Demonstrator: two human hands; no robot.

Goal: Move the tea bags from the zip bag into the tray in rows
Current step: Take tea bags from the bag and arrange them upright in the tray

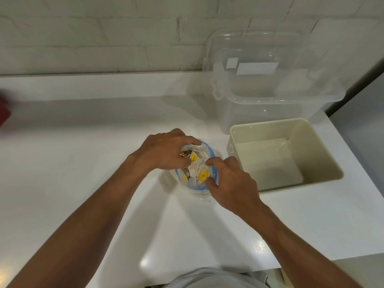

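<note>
Hands [166, 151] [232, 181] on clear, blue-rimmed zip bag [198, 192]

White glossy counter [83, 163] abuts a white-painted brick wall [104, 38] at the rear. Clear plastic storage box [270, 96] stands rear right, near the wall. Light reflections mark the counter's front area.

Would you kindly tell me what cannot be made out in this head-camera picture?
All in the head view:
Count of white, yellow-tagged tea bags in the clear, blue-sealed zip bag: the left hand and right hand cover its mouth.
What either hand's fingertips grip: buried in the bag.
Red object: blurred, cut off by the left edge.
White labels on the clear plastic box: too blurred to read.
</note>
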